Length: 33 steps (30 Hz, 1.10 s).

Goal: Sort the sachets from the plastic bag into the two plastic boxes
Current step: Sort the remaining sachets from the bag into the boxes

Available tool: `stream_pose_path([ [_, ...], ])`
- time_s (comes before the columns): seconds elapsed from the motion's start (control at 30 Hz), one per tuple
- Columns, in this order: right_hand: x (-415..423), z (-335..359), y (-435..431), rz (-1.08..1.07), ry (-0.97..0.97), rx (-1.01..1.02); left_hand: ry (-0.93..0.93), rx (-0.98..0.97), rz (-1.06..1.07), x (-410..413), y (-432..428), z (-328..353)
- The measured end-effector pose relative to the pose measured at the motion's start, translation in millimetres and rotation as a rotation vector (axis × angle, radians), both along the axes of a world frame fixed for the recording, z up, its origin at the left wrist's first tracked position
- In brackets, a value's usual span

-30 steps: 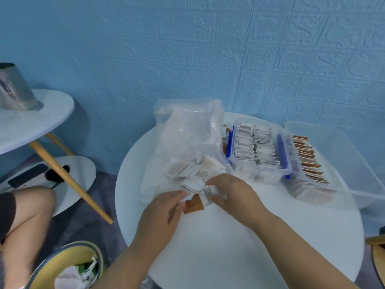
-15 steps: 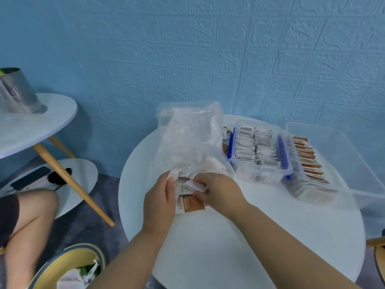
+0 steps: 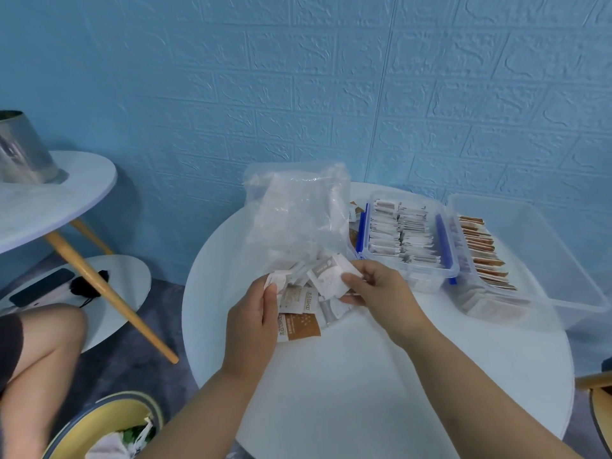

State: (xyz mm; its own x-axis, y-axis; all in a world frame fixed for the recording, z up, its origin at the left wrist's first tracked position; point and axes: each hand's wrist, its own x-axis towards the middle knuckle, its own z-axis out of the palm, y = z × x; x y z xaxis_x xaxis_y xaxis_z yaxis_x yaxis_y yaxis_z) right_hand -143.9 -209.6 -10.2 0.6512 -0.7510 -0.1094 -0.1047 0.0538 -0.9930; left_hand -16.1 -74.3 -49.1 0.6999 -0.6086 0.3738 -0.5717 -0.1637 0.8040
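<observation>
Surface: round white table (image 3: 364, 385) set against a blue wall (image 3: 298, 94) embossed in a brick pattern. Grey floor below. To my left are a second white table (image 3: 59, 197) on slanted wooden legs, with a metal can (image 3: 23, 150) on top, and a low round board under it carrying a dark flat object (image 3: 39, 288).

Plastic bag (image 3: 298, 220) lies at table centre, its mouth toward me, with sachets spilling out between my hands. Left hand (image 3: 251, 323): fingers curled, thumb pressing a fan of sachets that includes a brown sachet (image 3: 299, 327). Right hand (image 3: 381, 286): pinching one white sachet (image 3: 328, 276) by its edge. Blue-clipped box (image 3: 427, 278), just right of the bag, is packed with white sachets. Larger clear box (image 3: 563, 286) sits beside it, holding a row of brown sachets (image 3: 480, 250).

Hard to make out: bag contents behind the crumpled film, and the sachet print, which is too small. I cannot tell whether the nearest brown sachets lie inside the larger box. A yellow bin (image 3: 109, 422) at lower left is cut by the frame. My left hand's fingertips are hidden behind the sachets.
</observation>
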Motion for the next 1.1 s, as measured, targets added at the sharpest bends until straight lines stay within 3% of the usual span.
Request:
stream_pose_path([
  [0.3, 1, 4, 16, 0.027, -0.049, -0.032, 0.493, -0.167, -0.16, -37, -15, 19],
  [0.5, -5, -6, 15, 0.014, 0.031, -0.141, 0.374, -0.069, -0.176, -37, -15, 9],
  [0.67, -8, -16, 3, -0.011, 0.316, -0.712, 0.248, -0.102, 0.032, -33, -13, 4],
  [0.77, -8, -25, -2, 0.026, 0.472, -0.873, 0.285, -0.13, 0.099, -31, -14, 4],
  [1.1, 4, -17, -1, 0.144, 0.669, -0.843, 0.249, -0.106, 0.054, -31, -13, -1],
])
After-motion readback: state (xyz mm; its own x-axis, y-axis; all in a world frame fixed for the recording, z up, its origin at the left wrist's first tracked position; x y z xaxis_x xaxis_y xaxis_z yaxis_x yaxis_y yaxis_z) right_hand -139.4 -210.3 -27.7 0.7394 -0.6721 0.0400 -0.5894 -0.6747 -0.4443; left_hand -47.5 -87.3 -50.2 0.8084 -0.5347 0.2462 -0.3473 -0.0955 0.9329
